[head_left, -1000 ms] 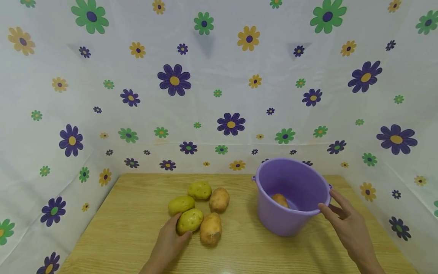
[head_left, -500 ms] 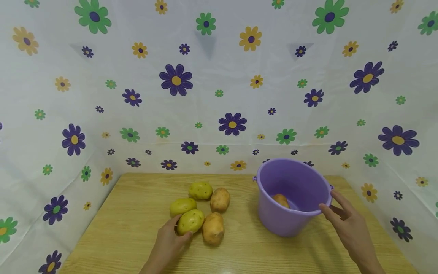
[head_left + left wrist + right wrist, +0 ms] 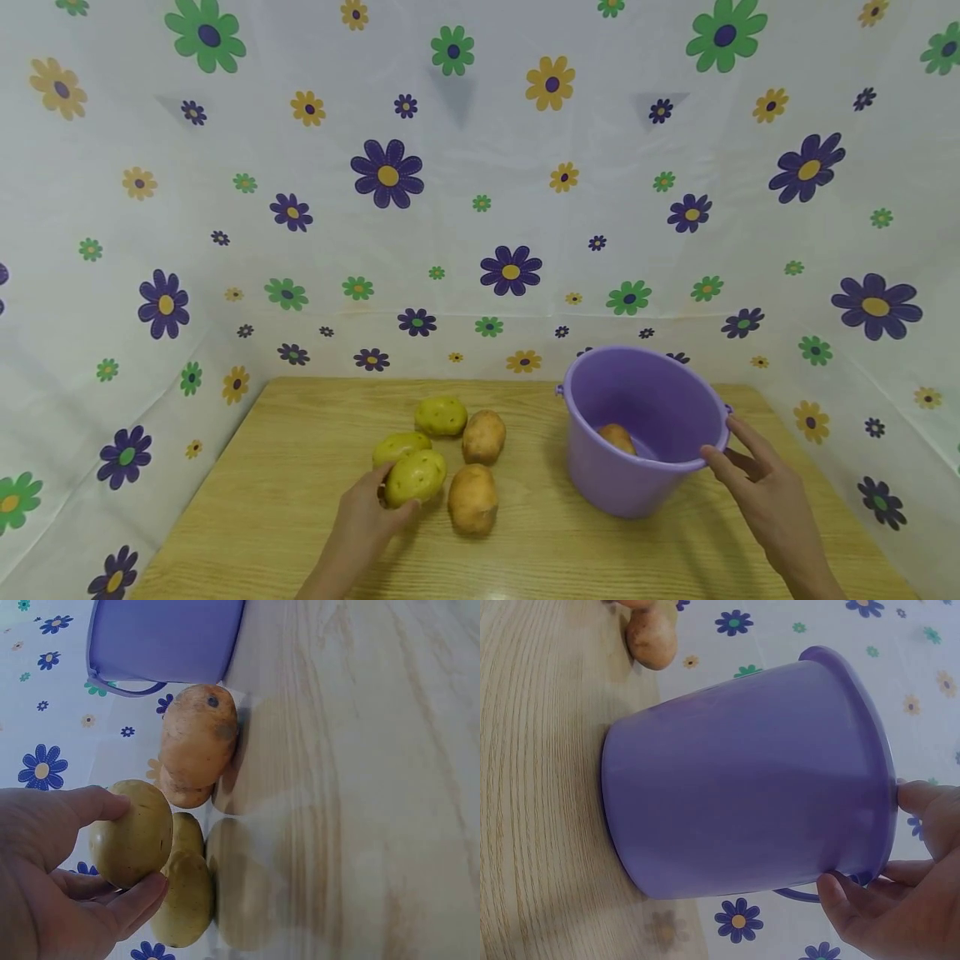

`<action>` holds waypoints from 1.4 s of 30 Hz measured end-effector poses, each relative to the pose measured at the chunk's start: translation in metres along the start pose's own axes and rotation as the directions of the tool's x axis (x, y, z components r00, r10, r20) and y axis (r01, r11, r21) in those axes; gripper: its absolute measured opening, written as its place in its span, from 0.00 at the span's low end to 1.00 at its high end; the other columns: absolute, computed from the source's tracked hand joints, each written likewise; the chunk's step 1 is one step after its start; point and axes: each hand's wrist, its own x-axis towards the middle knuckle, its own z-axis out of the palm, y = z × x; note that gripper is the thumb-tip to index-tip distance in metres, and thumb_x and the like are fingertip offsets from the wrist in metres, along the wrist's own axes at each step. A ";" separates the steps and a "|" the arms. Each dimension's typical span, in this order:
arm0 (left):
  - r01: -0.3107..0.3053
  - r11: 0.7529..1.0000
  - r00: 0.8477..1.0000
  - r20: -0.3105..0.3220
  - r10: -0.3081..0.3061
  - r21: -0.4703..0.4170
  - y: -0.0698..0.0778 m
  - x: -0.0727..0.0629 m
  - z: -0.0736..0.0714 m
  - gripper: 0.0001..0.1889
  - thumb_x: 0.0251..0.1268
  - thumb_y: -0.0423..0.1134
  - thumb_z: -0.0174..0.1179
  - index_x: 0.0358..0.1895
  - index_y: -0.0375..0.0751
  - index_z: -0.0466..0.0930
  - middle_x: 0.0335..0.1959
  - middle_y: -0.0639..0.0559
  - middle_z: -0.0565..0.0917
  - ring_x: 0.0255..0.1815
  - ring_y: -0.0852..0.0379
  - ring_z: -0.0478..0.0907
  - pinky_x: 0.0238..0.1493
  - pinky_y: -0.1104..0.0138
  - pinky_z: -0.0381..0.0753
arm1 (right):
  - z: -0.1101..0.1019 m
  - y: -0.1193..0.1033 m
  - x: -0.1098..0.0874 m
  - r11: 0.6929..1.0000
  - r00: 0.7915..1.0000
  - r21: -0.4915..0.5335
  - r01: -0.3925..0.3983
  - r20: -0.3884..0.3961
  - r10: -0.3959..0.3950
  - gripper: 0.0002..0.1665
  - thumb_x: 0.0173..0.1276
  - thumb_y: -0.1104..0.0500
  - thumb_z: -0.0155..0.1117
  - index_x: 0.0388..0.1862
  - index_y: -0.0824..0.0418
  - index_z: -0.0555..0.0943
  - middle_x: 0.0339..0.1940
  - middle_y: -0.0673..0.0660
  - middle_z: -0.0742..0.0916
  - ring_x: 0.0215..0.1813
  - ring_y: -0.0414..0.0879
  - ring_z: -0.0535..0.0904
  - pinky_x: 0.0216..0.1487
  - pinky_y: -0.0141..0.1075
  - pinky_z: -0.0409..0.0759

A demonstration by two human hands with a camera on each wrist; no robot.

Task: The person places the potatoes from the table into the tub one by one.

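My left hand (image 3: 367, 515) grips a yellow-green potato (image 3: 416, 477) between thumb and fingers; in the left wrist view this potato (image 3: 133, 834) is held off the table. Behind it lie two more yellow-green potatoes, one close by (image 3: 400, 447) and one farther back (image 3: 441, 415). Two brown potatoes rest to their right, a nearer one (image 3: 473, 498) and a farther one (image 3: 484, 436). On the right stands a purple bucket (image 3: 626, 483) with a brown potato (image 3: 618, 437) inside. My right hand (image 3: 772, 500) pinches the bucket's rim at its right side, thumb and fingers on either side of the edge.
The wooden table (image 3: 300, 467) carries everything. A white cloth with printed flowers (image 3: 465, 225) hangs behind it and along both sides. The bucket's thin handle (image 3: 799, 895) hangs down at its outer side.
My left hand has lifted the yellow-green potato slightly off the table. The nearer brown potato has shifted a little to the right. The right hand and bucket hold the same place.
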 end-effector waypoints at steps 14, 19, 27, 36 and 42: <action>-0.041 0.999 0.999 -0.028 0.041 0.012 0.022 -0.001 -0.022 0.38 0.59 0.37 0.77 0.68 0.21 0.71 0.61 0.28 0.79 0.57 0.39 0.81 0.53 0.53 0.87 | 0.001 -0.001 0.000 1.000 1.000 0.018 0.010 -0.002 -0.010 0.41 0.78 0.51 0.64 0.83 0.59 0.61 0.81 0.69 0.64 0.50 0.13 0.71 0.42 0.16 0.77; -0.065 0.998 0.997 -0.035 0.065 0.005 0.032 0.000 -0.033 0.37 0.60 0.37 0.76 0.68 0.21 0.71 0.60 0.29 0.80 0.55 0.40 0.82 0.50 0.56 0.88 | 0.000 -0.001 0.000 1.000 1.000 0.012 0.004 -0.003 -0.004 0.41 0.78 0.50 0.64 0.83 0.58 0.61 0.81 0.68 0.64 0.50 0.13 0.71 0.42 0.16 0.77; -0.088 0.996 0.996 -0.030 0.089 0.020 0.046 0.002 -0.052 0.36 0.60 0.36 0.76 0.69 0.23 0.71 0.60 0.29 0.80 0.55 0.39 0.83 0.50 0.57 0.88 | 0.001 -0.001 0.001 1.000 1.000 0.022 0.014 -0.004 -0.014 0.41 0.78 0.51 0.64 0.83 0.59 0.61 0.81 0.69 0.64 0.50 0.14 0.72 0.43 0.16 0.77; -0.107 0.994 0.994 0.003 0.107 0.026 0.065 0.006 -0.073 0.38 0.62 0.39 0.75 0.71 0.24 0.69 0.60 0.28 0.80 0.54 0.38 0.84 0.46 0.59 0.89 | 0.000 -0.001 0.001 1.000 1.000 -0.003 0.011 -0.006 -0.011 0.41 0.78 0.50 0.65 0.83 0.59 0.62 0.80 0.68 0.65 0.49 0.13 0.71 0.42 0.15 0.76; -0.122 0.990 0.993 0.010 0.122 0.065 0.079 0.011 -0.086 0.37 0.65 0.40 0.73 0.72 0.27 0.69 0.60 0.31 0.81 0.55 0.39 0.84 0.46 0.59 0.89 | 0.000 -0.001 0.001 1.000 1.000 0.006 0.021 -0.007 -0.021 0.41 0.78 0.50 0.65 0.83 0.58 0.62 0.80 0.68 0.65 0.50 0.13 0.72 0.43 0.16 0.76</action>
